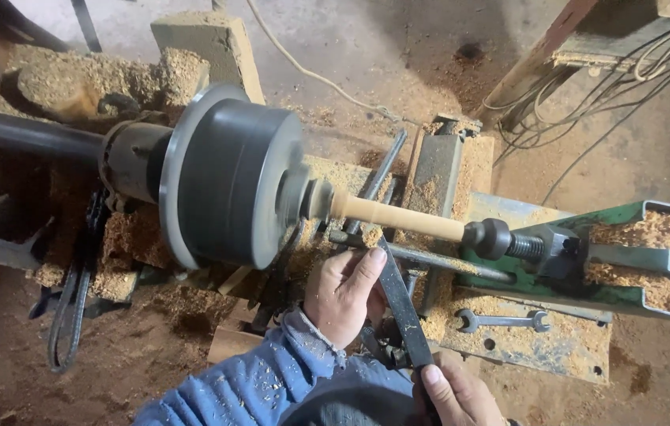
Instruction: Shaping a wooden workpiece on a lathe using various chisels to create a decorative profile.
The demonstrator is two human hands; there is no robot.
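The green channel [627, 217] at the lathe's right end holds heaps of sawdust. A pale wooden spindle [398, 217] is mounted between the dark round chuck [232, 185] and the tailstock centre [489, 237], just above the fingers. The left hand [343, 296] curls its fingers [335, 264] closed around a long dark chisel [402, 304], thumb pressed on the blade. The right hand [457, 398] grips the chisel's lower end. A spanner [505, 320] lies on the sawdust-strewn lathe bed.

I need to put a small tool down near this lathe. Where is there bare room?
Bare patches: the sawdust floor below the pulley, and the flat plate around the wrench. Crowded: under the wooden spindle, where the left hand and right hand hold the chisel.
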